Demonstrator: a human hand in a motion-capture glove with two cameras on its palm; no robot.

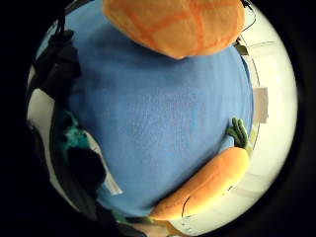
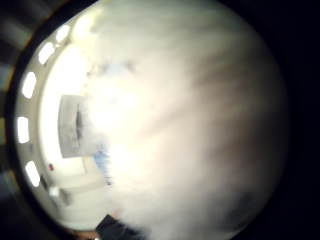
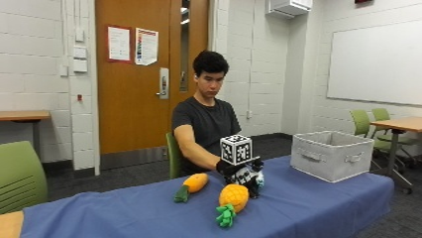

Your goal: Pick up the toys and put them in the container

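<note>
A person sits at the far side of a table covered with a blue cloth [image 3: 316, 208], the gloved right hand [image 3: 242, 174] lowered to the cloth just behind a plush pineapple [image 3: 232, 197], whose orange body fills one edge of the little-finger palm view. Whether the fingers are spread or curled round anything cannot be told. A plush carrot [image 3: 191, 185] lies on the cloth left of the hand, and the grey fabric container [image 3: 332, 154] stands well apart near the table's right end.

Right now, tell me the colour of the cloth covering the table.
Blue tablecloth, clearest in the outside view.
</note>
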